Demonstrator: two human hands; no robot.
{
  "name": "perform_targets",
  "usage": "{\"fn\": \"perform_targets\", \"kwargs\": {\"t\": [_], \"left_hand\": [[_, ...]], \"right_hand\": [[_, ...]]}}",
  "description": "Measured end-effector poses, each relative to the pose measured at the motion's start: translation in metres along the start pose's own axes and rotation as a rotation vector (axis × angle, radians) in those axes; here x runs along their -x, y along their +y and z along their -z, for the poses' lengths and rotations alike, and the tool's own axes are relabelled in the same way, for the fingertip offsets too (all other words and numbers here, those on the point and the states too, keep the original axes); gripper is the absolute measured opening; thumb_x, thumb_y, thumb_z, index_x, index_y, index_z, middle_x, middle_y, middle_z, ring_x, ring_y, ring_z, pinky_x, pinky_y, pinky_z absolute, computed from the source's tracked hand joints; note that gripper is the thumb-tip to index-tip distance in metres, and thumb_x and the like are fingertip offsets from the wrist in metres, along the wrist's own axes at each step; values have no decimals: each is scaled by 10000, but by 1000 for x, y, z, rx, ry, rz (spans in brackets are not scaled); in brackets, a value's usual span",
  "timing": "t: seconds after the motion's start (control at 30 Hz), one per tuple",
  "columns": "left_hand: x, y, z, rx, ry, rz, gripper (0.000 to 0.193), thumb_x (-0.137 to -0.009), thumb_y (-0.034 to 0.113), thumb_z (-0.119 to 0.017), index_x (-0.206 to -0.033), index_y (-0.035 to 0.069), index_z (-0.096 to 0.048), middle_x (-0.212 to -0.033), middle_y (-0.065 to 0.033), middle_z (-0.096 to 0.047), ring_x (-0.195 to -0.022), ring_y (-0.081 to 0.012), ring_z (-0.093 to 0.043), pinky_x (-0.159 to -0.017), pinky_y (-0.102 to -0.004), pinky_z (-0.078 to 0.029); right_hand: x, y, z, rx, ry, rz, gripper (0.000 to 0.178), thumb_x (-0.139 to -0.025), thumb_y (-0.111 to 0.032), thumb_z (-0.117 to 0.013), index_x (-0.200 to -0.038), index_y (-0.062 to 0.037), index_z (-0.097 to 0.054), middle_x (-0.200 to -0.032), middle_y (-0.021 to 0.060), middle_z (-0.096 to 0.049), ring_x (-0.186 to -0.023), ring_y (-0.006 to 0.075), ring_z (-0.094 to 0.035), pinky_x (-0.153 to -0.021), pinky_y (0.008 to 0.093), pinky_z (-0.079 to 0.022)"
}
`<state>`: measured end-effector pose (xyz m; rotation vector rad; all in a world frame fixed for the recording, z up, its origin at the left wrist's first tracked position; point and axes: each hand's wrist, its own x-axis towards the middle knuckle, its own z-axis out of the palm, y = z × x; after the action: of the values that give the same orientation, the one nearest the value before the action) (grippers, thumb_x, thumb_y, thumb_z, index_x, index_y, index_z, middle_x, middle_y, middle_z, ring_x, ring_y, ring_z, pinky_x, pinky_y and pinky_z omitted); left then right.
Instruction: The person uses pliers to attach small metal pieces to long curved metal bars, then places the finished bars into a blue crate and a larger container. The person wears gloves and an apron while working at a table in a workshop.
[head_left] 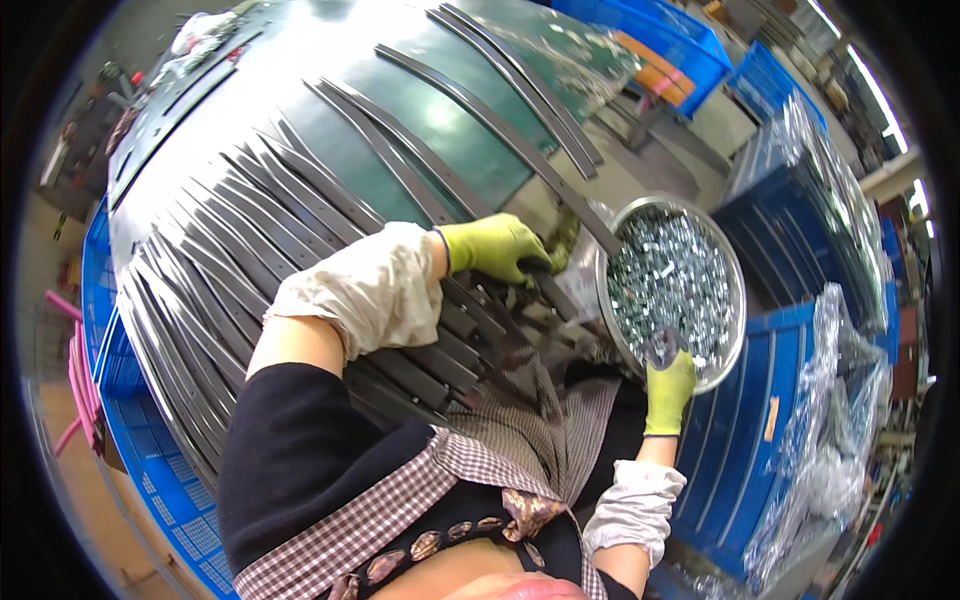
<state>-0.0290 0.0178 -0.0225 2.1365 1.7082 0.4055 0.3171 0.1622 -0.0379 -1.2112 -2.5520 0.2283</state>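
Note:
My left hand (495, 248), in a yellow-green glove with dark fingertips, is closed round a long dark metal strip (553, 292) near its near end. More dark strips (290, 190) lie side by side across the table to its left. A round metal bowl (742, 300) on the right is filled with small shiny metal pieces (670, 275). Over the bowl's near edge reaches my right hand (669, 385), gloved the same way. Its dark fingertips are drawn together at the pieces; what they hold, if anything, is hidden.
The green-topped table (330, 55) extends ahead and left. One strip (520, 150) overhangs its edge toward the bowl. Blue crates (690, 40) stand at the far right, and blue bins (745, 430) with clear plastic wrap (820, 440) are beside the bowl. Another blue crate (150, 450) is at left.

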Motion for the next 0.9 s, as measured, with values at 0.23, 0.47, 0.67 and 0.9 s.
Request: {"fn": "perform_targets", "kwargs": {"t": [0.23,0.47,0.67,0.9], "left_hand": [[27,-42,29,269,283,25,374,-698,142,-732,-1068,105,-696,-1162,-123,-607,-1097,-337,-543,-966,-416,-447],[66,-46,36,-460,263,557,297,-840,299,-625,-1014,58,-634,-1036,-132,-632,-1016,-329,-579,-844,-439,-474],[68,-21,52,-519,23,714,285,-806,352,-639,-877,79,-675,-879,-124,-687,-875,-328,-654,-772,-433,-512],[4,-13,70,-416,201,411,295,-816,332,-660,-967,80,-685,-1012,-89,-676,-987,-283,-628,-857,-406,-483]], "right_hand": [[-35,41,-46,268,-181,-55,353,-681,-257,-772,-980,-96,-673,-986,146,-673,-915,343,-660,-781,450,-531],[-42,50,-41,140,-141,-110,284,-701,-184,-720,-980,-137,-712,-917,170,-694,-848,352,-676,-754,437,-538],[-32,57,-38,233,-140,-87,683,-676,-346,-825,-1241,-87,-543,-1126,194,-618,-990,369,-638,-807,445,-526],[-48,66,-41,161,-106,-119,214,-732,-224,-743,-910,-113,-704,-890,159,-674,-872,341,-665,-767,425,-532]]}}
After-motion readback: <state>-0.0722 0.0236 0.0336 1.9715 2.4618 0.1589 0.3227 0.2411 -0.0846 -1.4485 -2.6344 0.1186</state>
